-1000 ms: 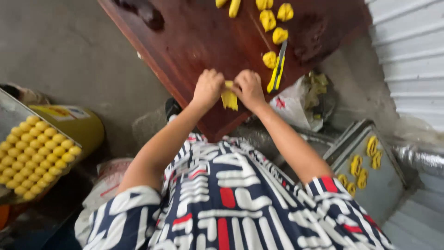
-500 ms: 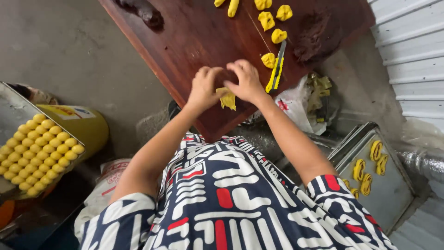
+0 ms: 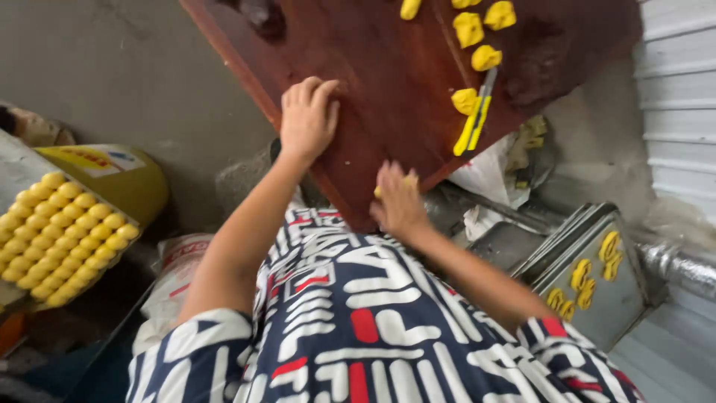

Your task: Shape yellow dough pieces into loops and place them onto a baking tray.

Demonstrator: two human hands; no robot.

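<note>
Left hand (image 3: 307, 118) resting flat on wooden board (image 3: 388, 82), fingers together. Right hand (image 3: 397, 203) at board's near edge, fingers clamping yellow dough piece (image 3: 409, 181).

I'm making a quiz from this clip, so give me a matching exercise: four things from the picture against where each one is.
Things:
1. left hand
2. right hand
3. cutter
4. tray of yellow rows

Places:
A. at the board's near edge, over a yellow piece
B. far left, by the yellow tub
C. flat on the board
D. on the board beside dough lumps

Pairs: 1-C, 2-A, 3-D, 4-B
</note>
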